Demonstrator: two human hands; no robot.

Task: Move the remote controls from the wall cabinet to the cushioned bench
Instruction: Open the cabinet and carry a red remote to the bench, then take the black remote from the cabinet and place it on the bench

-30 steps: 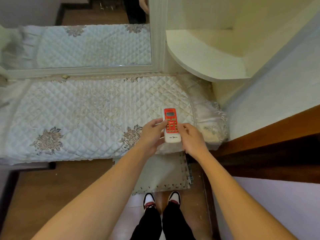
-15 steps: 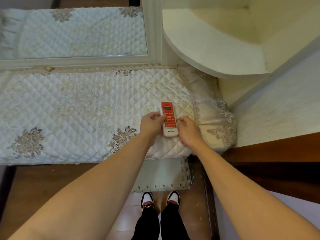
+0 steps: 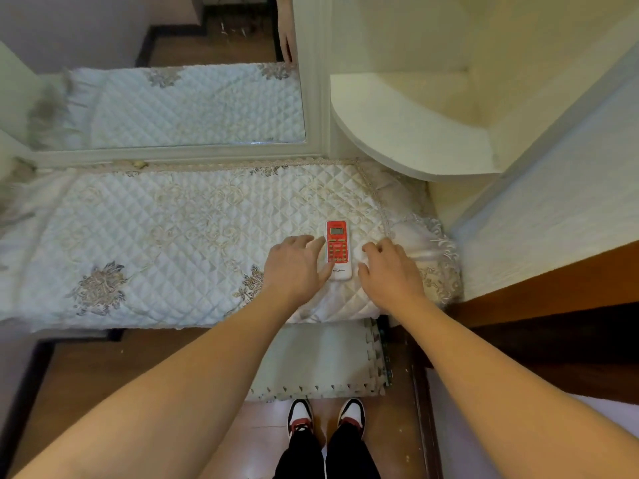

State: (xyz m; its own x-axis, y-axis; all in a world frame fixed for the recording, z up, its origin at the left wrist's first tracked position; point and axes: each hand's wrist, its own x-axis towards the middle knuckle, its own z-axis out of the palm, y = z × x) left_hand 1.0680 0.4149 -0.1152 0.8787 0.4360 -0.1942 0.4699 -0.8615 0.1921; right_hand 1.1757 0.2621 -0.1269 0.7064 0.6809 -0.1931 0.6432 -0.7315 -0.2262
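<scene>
I see the remote (image 3: 338,245) flat on the quilted worktop (image 3: 166,236), face up with the display end pointing away. It's near the cushion's right end, just short of the lace border. Left hand (image 3: 297,267) is loose and wide, fingers nearly straight, gripping nothing. Its thumb lies against the remote's lower left corner and its index finger runs along the left edge. Right hand (image 3: 390,271) sits just beside the remote's right edge with fingers loosely bent, no grip — a thin strip of quilt shows between them. Behind the worktop a framed mirror (image 3: 193,108) reflects the same quilt. A curved cream shelf (image 3: 408,140) overhangs the right end. Grey foam mat (image 3: 318,357) on the wooden floor below — the person's shoes (image 3: 301,416) at its near edge.
</scene>
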